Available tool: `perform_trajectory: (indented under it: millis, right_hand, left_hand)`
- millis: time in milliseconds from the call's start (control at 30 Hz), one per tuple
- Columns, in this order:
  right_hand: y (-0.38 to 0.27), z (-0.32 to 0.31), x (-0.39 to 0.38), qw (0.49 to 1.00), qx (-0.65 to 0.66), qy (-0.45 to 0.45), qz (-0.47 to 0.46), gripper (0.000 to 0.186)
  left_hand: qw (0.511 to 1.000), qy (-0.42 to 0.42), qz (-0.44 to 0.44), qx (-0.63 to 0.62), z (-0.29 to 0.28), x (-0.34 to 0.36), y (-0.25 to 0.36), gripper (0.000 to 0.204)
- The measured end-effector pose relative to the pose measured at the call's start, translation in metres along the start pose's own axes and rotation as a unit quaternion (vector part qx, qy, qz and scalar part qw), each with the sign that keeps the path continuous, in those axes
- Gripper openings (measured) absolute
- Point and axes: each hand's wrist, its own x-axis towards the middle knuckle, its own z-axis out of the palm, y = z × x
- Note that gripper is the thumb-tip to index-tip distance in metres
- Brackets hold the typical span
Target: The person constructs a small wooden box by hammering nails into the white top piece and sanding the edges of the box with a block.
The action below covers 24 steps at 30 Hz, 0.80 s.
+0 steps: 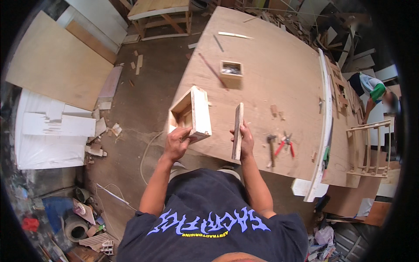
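Note:
My left hand (178,143) is closed on the lower edge of an open wooden box (201,112), tilted so that its hollow inside faces left. In my right hand (245,139) a short flat wooden board (237,131) stands on end, gripped from its right side. The board and the box are apart, both held above the near left part of a large plywood table (270,65). To the right of the board lie a hammer (272,150) and red-handled pliers (286,144). A small wooden box (231,69) with dark bits inside sits farther back.
Small wood scraps (274,110) and thin strips (235,35) lie on the table. A long white strip (322,122) runs along its right side. Beyond that, another person (375,87) bends near a slatted wooden frame (371,148). Plywood sheets (56,61) lean at the left.

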Motion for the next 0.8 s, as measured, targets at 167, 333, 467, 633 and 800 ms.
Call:
perform_trajectory:
  millis: [167,333,467,633,800]
  right_hand:
    - [0.066,0.135,0.015,0.999,-0.015,0.043,0.022,0.061]
    - [0.069,0.252,0.027,0.999,-0.006,-0.036,0.025,0.061]
    - [0.071,0.314,0.074,0.998,0.001,-0.061,0.035,0.061]
    - [0.077,0.367,0.159,0.994,0.091,-0.052,0.015,0.061]
    - [0.127,0.41,0.263,0.988,0.153,0.004,0.014,0.06]
  left_hand:
    - [0.977,0.02,-0.076,-0.199,-0.117,-0.006,-0.04,0.046]
    - [0.99,0.052,-0.048,-0.119,-0.199,0.022,-0.1,0.043]
    - [0.978,0.095,-0.049,-0.179,-0.234,0.085,-0.128,0.04]
    - [1.0,0.012,-0.001,-0.013,-0.247,0.187,-0.163,0.039]
    - [0.997,-0.06,-0.028,-0.026,-0.244,0.264,-0.242,0.039]
